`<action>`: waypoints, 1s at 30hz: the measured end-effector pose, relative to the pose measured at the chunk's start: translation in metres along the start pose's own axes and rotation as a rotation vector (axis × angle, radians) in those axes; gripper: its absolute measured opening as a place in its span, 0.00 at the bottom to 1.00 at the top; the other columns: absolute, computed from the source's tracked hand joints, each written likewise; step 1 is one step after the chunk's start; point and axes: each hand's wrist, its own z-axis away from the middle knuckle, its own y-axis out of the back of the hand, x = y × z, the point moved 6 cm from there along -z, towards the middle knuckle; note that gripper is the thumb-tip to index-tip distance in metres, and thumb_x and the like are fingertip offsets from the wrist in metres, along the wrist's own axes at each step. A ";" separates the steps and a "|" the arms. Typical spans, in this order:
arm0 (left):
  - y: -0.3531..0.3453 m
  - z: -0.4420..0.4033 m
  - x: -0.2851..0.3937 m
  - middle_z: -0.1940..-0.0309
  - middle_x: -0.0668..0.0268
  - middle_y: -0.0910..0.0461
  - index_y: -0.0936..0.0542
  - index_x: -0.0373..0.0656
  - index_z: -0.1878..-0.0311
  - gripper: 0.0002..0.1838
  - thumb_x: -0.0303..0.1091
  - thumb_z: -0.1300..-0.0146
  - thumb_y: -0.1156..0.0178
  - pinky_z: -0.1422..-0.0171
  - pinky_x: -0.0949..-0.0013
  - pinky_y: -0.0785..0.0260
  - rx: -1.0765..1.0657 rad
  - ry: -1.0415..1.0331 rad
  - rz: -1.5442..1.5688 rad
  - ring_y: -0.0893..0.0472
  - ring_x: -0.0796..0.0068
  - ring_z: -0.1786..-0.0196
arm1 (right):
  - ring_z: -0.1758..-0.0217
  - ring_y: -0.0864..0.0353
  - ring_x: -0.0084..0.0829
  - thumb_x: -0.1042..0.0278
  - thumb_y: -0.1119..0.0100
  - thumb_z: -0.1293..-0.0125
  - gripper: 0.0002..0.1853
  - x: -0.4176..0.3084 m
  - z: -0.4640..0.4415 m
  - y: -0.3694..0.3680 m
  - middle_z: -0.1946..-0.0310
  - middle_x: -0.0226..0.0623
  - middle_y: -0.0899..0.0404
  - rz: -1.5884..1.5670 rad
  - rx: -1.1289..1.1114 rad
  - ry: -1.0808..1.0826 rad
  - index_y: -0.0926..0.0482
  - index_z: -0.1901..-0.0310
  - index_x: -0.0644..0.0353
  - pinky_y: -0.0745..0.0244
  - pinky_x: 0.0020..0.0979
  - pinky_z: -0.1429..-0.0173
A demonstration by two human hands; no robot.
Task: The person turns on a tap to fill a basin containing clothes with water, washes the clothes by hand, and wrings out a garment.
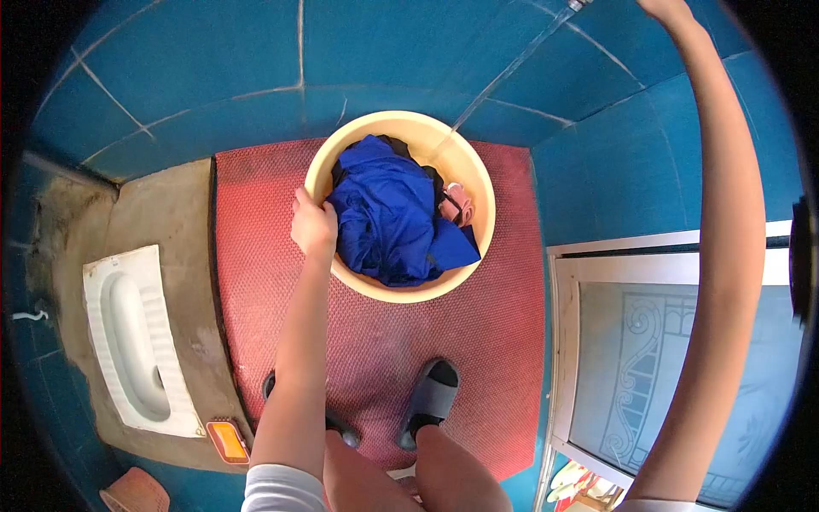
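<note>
My left hand (313, 224) is closed on the left rim of a round cream-yellow basin (413, 294). Inside the basin lies a crumpled blue cloth (388, 209), with dark fabric partly under it and a small pink cloth (457, 203) at its right. A thin stream of water (512, 68) runs slantwise from a metal tap (577, 4) down into the basin. My right arm stretches up along the right side, and my right hand (664, 7) is at the top edge near the tap. Its fingers are cut off by the frame, so their grip is hidden.
The basin stands on a red textured mat (358, 341) against blue tiles. A white squat toilet (141, 341) is set in a raised ledge at left, with an orange item (228, 441) and a pinkish basket (135, 492) nearby. A white-framed door (631, 367) is at right.
</note>
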 end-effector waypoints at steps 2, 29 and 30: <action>-0.003 -0.002 -0.004 0.65 0.49 0.25 0.37 0.44 0.52 0.16 0.33 0.44 0.49 0.62 0.51 0.30 -0.002 0.001 -0.009 0.22 0.49 0.66 | 0.56 0.28 0.57 0.39 0.74 0.36 0.39 0.000 -0.003 -0.002 0.66 0.64 0.27 0.003 0.002 0.043 0.24 0.68 0.73 0.33 0.44 0.51; 0.003 0.007 -0.022 0.60 0.49 0.23 0.36 0.48 0.41 0.31 0.24 0.52 0.46 0.51 0.57 0.32 -0.125 0.153 0.201 0.23 0.51 0.56 | 0.56 0.28 0.57 0.36 0.79 0.37 0.43 -0.002 -0.018 -0.007 0.65 0.65 0.27 0.036 -0.004 0.022 0.24 0.67 0.74 0.34 0.44 0.49; 0.003 0.007 -0.022 0.60 0.49 0.23 0.36 0.48 0.40 0.31 0.24 0.52 0.46 0.51 0.57 0.32 -0.136 0.159 0.200 0.23 0.51 0.56 | 0.56 0.28 0.57 0.35 0.79 0.37 0.43 -0.005 -0.019 -0.006 0.65 0.65 0.27 0.046 -0.005 0.044 0.24 0.67 0.74 0.34 0.44 0.49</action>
